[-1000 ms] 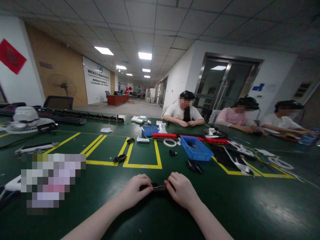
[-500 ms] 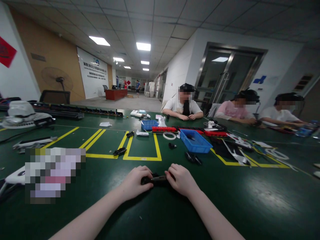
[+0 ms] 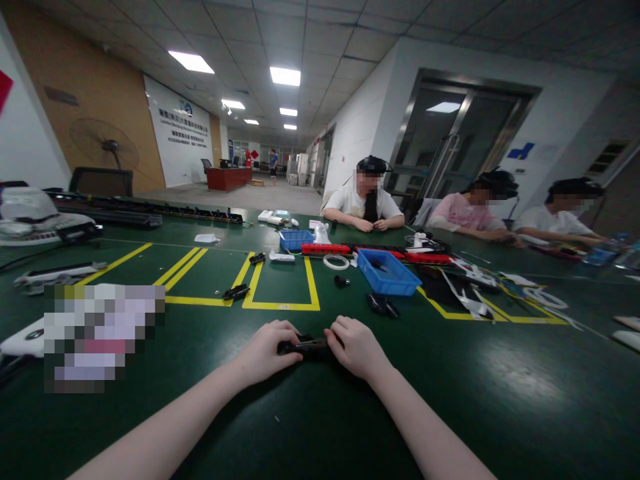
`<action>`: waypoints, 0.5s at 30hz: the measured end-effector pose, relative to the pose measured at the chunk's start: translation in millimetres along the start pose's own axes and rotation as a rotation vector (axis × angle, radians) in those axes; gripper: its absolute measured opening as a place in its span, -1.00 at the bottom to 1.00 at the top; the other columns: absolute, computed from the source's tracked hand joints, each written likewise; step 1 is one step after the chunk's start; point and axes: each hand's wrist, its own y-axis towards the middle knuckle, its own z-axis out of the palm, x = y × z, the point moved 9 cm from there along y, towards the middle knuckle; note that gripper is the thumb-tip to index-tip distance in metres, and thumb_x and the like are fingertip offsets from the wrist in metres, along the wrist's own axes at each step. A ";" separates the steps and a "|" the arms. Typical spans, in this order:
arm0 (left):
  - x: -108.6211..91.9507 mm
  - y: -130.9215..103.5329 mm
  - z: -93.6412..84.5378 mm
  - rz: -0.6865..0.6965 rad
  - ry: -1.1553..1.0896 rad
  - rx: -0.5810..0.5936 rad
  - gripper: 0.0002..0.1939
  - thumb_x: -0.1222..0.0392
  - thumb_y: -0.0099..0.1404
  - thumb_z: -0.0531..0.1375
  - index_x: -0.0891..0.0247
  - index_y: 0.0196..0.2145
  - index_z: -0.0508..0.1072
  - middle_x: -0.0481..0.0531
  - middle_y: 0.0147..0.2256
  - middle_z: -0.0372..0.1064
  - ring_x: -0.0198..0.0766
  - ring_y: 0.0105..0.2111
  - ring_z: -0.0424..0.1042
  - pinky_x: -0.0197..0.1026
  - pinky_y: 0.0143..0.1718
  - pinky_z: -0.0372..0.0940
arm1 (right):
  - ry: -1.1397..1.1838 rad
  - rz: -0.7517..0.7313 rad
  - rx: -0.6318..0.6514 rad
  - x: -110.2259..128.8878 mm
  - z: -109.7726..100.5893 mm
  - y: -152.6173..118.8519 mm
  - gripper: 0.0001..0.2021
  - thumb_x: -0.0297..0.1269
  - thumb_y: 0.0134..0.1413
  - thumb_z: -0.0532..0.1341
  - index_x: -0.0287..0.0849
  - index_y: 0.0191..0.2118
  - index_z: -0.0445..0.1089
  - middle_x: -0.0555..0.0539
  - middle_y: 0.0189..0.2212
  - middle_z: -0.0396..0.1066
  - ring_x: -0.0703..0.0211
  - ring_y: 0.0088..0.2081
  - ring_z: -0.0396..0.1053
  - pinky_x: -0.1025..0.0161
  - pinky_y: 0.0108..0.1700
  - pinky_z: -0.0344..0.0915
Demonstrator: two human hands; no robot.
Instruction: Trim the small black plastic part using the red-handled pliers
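My left hand (image 3: 274,347) is closed around the left end of a small black elongated part (image 3: 311,347), thumb on the near side. At its right end my right hand (image 3: 357,350) grips the same part with curled fingers. A thin pale line runs along the top of the part; its ends are hidden by my fingers, so I cannot tell its exact kind. Beyond my right hand lie black plastic pieces (image 3: 383,305) and a smaller black piece (image 3: 341,281). Another black piece (image 3: 236,292) rests farther left.
A blue bin (image 3: 393,283) and a smaller blue bin (image 3: 296,239) stand ahead, near red strips (image 3: 325,249) and a white tape roll (image 3: 336,262). Yellow tape (image 3: 283,307) marks the green table (image 3: 310,427). A co-worker (image 3: 367,207) sits opposite, with others to the right.
The camera view has tilted down slightly, so the scene sits higher in the picture. Both hands keep their hold on the black part, with little other visible movement.
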 end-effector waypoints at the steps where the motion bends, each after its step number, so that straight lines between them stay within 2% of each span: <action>1: -0.5 0.1 -0.1 0.001 -0.001 0.002 -0.91 0.18 0.19 0.29 0.23 -0.36 0.50 0.04 -0.12 0.46 -0.12 -0.11 0.40 -0.08 -0.01 0.22 | -0.001 -0.002 0.002 -0.7 -0.3 0.1 -0.66 -0.28 0.33 -0.03 -0.19 -0.44 0.34 -0.07 -0.43 0.34 0.24 -0.40 0.25 0.25 -0.32 0.11; 8: -3.7 -0.1 -1.2 -0.002 0.001 0.018 -0.90 0.17 0.20 0.29 0.24 -0.35 0.51 0.04 -0.11 0.46 -0.12 -0.11 0.39 -0.07 -0.02 0.22 | 0.008 -0.003 0.016 -3.3 -1.6 0.3 -0.67 -0.27 0.33 -0.02 -0.19 -0.44 0.34 -0.05 -0.42 0.32 0.26 -0.40 0.24 0.25 -0.31 0.10; 15: -1.7 -0.6 0.3 0.008 0.006 0.021 -0.90 0.16 0.21 0.29 0.22 -0.34 0.52 0.03 -0.11 0.46 -0.12 -0.12 0.39 -0.07 -0.04 0.22 | -0.015 -0.005 -0.006 4.8 -3.2 -1.4 -0.68 -0.28 0.32 -0.01 -0.19 -0.44 0.33 -0.06 -0.42 0.34 0.25 -0.41 0.26 0.25 -0.33 0.11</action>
